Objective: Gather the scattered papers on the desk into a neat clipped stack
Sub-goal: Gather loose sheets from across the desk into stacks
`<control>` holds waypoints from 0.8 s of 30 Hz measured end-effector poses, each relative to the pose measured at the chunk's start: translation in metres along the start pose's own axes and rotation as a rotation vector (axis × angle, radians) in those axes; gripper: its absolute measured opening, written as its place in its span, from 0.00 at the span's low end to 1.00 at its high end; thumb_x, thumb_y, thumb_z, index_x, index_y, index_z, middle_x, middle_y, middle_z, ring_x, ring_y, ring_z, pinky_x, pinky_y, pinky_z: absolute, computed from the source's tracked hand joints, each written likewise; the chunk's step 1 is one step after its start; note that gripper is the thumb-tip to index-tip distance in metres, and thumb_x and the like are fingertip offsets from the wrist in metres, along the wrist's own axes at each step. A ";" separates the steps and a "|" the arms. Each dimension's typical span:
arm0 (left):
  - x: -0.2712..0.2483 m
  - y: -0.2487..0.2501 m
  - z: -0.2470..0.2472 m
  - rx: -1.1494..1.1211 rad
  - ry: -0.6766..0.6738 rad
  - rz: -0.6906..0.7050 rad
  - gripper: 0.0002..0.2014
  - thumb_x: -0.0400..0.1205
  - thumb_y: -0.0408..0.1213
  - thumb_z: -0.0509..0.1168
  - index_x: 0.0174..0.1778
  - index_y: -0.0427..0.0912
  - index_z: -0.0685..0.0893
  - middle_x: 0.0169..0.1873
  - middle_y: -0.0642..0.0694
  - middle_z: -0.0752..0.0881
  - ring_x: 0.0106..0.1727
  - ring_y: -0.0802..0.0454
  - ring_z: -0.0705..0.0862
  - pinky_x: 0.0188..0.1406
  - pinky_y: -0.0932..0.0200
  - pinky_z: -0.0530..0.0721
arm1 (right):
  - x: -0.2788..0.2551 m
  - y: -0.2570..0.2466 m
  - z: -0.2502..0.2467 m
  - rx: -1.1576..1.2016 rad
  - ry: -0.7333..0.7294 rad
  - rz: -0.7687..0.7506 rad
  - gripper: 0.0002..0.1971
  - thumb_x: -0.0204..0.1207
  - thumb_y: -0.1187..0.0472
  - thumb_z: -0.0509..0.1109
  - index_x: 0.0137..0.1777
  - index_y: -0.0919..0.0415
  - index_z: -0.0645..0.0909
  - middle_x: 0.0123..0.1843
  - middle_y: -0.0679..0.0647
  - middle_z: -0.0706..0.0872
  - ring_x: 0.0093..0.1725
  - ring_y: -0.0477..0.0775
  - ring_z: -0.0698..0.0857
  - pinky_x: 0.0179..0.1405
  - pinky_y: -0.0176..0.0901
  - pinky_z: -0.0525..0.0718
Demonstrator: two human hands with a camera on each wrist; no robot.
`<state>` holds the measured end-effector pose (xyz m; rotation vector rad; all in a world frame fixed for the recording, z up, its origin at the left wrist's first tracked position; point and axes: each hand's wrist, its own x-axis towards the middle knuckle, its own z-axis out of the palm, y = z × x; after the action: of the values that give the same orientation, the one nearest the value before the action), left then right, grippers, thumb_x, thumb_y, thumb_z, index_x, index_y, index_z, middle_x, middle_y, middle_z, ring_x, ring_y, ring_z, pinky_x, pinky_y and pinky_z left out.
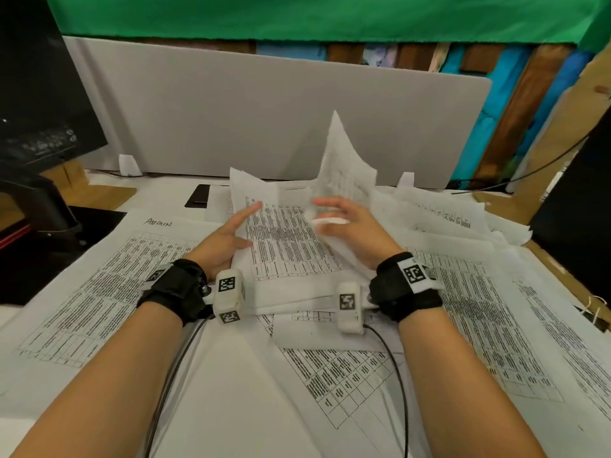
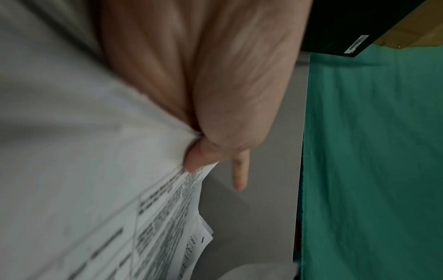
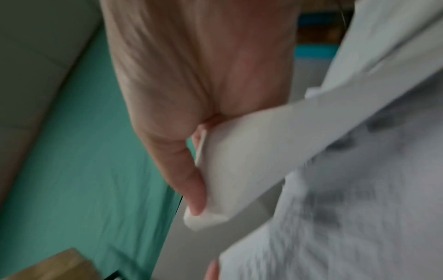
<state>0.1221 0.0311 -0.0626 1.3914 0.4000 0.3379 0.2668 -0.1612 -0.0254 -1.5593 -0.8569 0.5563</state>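
White printed sheets lie scattered over the desk: one headed "ADMIN" (image 1: pixel 109 285) at left, one (image 1: pixel 479 325) at right, another (image 1: pixel 347 368) in front. In the middle, both hands hold a loose bundle of papers (image 1: pixel 287 246). My left hand (image 1: pixel 249 224) pinches its left edge (image 2: pixel 167 199), thumb (image 2: pixel 194 159) on top and index finger (image 2: pixel 239 170) straight. My right hand (image 1: pixel 327 213) grips the right side, thumb (image 3: pixel 191 189) pressed on a curled paper edge (image 3: pixel 239 170). One sheet (image 1: pixel 344 160) stands up behind the right hand. No clip is in view.
A grey partition (image 1: pixel 264 110) closes off the back of the desk. A dark monitor (image 1: pixel 36 87) on its stand is at the left, a black object (image 1: pixel 575 200) at the right edge. More crumpled sheets (image 1: pixel 439 209) pile at back right. Wrist-camera cables (image 1: pixel 172 375) trail over the front papers.
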 end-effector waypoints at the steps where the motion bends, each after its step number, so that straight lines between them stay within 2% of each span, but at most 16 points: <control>1: 0.002 -0.003 0.000 -0.023 0.005 -0.024 0.28 0.86 0.21 0.50 0.78 0.52 0.69 0.74 0.54 0.70 0.55 0.58 0.83 0.42 0.60 0.89 | 0.002 0.003 0.012 0.016 -0.069 0.027 0.22 0.75 0.71 0.73 0.68 0.59 0.80 0.57 0.56 0.85 0.55 0.51 0.86 0.52 0.34 0.86; 3: -0.001 -0.002 0.004 -0.044 0.020 -0.039 0.17 0.87 0.36 0.56 0.73 0.43 0.74 0.68 0.45 0.81 0.53 0.54 0.87 0.44 0.59 0.87 | 0.005 0.012 0.032 0.069 -0.141 0.092 0.21 0.75 0.73 0.73 0.67 0.60 0.80 0.63 0.59 0.84 0.61 0.58 0.85 0.62 0.49 0.85; 4: -0.001 -0.002 0.004 -0.039 -0.009 -0.033 0.22 0.84 0.44 0.62 0.72 0.39 0.75 0.64 0.43 0.86 0.52 0.52 0.89 0.43 0.59 0.88 | 0.006 0.017 0.040 0.084 -0.164 0.107 0.21 0.75 0.74 0.72 0.67 0.59 0.81 0.67 0.59 0.83 0.65 0.58 0.83 0.66 0.51 0.82; 5: -0.001 -0.002 0.003 -0.016 -0.016 -0.053 0.31 0.79 0.49 0.69 0.75 0.38 0.71 0.64 0.43 0.85 0.52 0.51 0.90 0.42 0.60 0.89 | 0.008 0.021 0.046 0.077 -0.186 0.115 0.21 0.75 0.73 0.73 0.67 0.58 0.81 0.70 0.58 0.82 0.69 0.57 0.81 0.71 0.50 0.78; 6: 0.000 -0.002 0.003 0.011 -0.020 -0.067 0.37 0.77 0.49 0.71 0.78 0.38 0.67 0.66 0.44 0.83 0.51 0.51 0.90 0.40 0.61 0.89 | 0.008 0.023 0.052 0.069 -0.218 0.129 0.21 0.76 0.70 0.73 0.68 0.56 0.81 0.72 0.57 0.80 0.72 0.55 0.78 0.75 0.49 0.74; 8: -0.002 -0.002 0.002 0.071 -0.011 -0.032 0.29 0.82 0.33 0.66 0.79 0.37 0.64 0.66 0.43 0.81 0.46 0.56 0.90 0.35 0.64 0.88 | 0.008 0.021 0.058 0.134 -0.289 0.188 0.21 0.79 0.64 0.72 0.72 0.56 0.78 0.72 0.57 0.81 0.72 0.55 0.78 0.77 0.51 0.73; 10: 0.003 -0.007 -0.003 0.099 0.024 -0.014 0.25 0.82 0.22 0.61 0.76 0.37 0.67 0.63 0.39 0.83 0.45 0.57 0.91 0.34 0.63 0.88 | 0.008 0.017 0.054 0.261 -0.279 0.247 0.22 0.83 0.57 0.67 0.76 0.59 0.74 0.66 0.57 0.84 0.66 0.55 0.83 0.73 0.49 0.78; 12: 0.004 -0.006 -0.006 0.050 0.123 0.010 0.28 0.82 0.19 0.59 0.78 0.40 0.65 0.66 0.38 0.81 0.48 0.51 0.89 0.33 0.59 0.90 | 0.011 0.012 0.035 0.240 -0.116 0.238 0.22 0.84 0.52 0.65 0.75 0.58 0.74 0.67 0.55 0.83 0.66 0.53 0.83 0.73 0.49 0.78; 14: 0.002 -0.003 -0.008 -0.047 0.228 0.061 0.31 0.83 0.19 0.58 0.79 0.47 0.62 0.60 0.45 0.82 0.47 0.51 0.87 0.31 0.57 0.90 | 0.021 0.018 0.005 0.122 0.149 0.199 0.17 0.82 0.51 0.67 0.69 0.53 0.79 0.67 0.50 0.82 0.70 0.54 0.80 0.72 0.50 0.77; 15: 0.003 -0.003 -0.011 -0.111 0.276 0.079 0.33 0.83 0.19 0.58 0.80 0.52 0.61 0.58 0.48 0.82 0.47 0.51 0.87 0.33 0.54 0.90 | 0.023 0.022 -0.010 0.085 0.299 0.194 0.16 0.80 0.53 0.69 0.67 0.52 0.80 0.69 0.51 0.81 0.71 0.56 0.79 0.70 0.50 0.77; 17: 0.002 -0.001 -0.016 -0.293 0.357 0.085 0.35 0.83 0.20 0.60 0.81 0.55 0.59 0.63 0.45 0.80 0.55 0.46 0.86 0.41 0.46 0.90 | 0.024 0.037 -0.039 0.038 0.483 0.224 0.25 0.76 0.62 0.72 0.74 0.57 0.75 0.75 0.57 0.77 0.72 0.59 0.78 0.70 0.51 0.77; 19: 0.001 -0.001 -0.018 -0.449 0.387 0.034 0.28 0.84 0.24 0.59 0.79 0.46 0.65 0.68 0.40 0.80 0.64 0.38 0.83 0.46 0.41 0.89 | 0.020 0.047 -0.056 -0.008 0.436 0.294 0.32 0.75 0.68 0.71 0.79 0.57 0.70 0.79 0.57 0.72 0.76 0.59 0.73 0.71 0.49 0.73; 20: 0.000 0.001 -0.015 -0.506 0.372 0.014 0.22 0.85 0.26 0.58 0.76 0.40 0.69 0.70 0.37 0.79 0.68 0.37 0.80 0.46 0.46 0.90 | 0.018 0.051 -0.060 0.001 0.358 0.329 0.33 0.74 0.70 0.70 0.80 0.56 0.69 0.80 0.57 0.70 0.78 0.59 0.70 0.69 0.47 0.70; 22: -0.002 0.003 -0.009 -0.657 0.365 -0.056 0.17 0.88 0.28 0.53 0.73 0.29 0.70 0.76 0.33 0.71 0.71 0.45 0.77 0.54 0.67 0.84 | 0.019 0.054 -0.062 -0.008 0.189 0.403 0.35 0.72 0.72 0.71 0.79 0.54 0.71 0.82 0.57 0.67 0.82 0.60 0.64 0.73 0.47 0.66; 23: -0.005 0.007 -0.005 -0.714 0.354 -0.062 0.19 0.88 0.28 0.51 0.76 0.27 0.68 0.77 0.34 0.70 0.68 0.48 0.78 0.62 0.72 0.75 | 0.023 0.051 -0.062 -0.092 0.134 0.430 0.36 0.70 0.71 0.73 0.79 0.51 0.71 0.83 0.56 0.66 0.83 0.60 0.62 0.77 0.50 0.64; 24: -0.005 0.004 -0.007 -0.723 0.347 -0.045 0.21 0.88 0.29 0.52 0.78 0.28 0.67 0.76 0.38 0.72 0.66 0.49 0.81 0.65 0.69 0.75 | 0.030 0.049 -0.061 -0.187 0.105 0.443 0.39 0.68 0.69 0.75 0.80 0.49 0.70 0.84 0.54 0.64 0.83 0.60 0.62 0.80 0.54 0.63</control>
<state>0.1149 0.0355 -0.0589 0.6141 0.5255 0.6191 0.3421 -0.1766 -0.0587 -1.9493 -0.4918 0.7166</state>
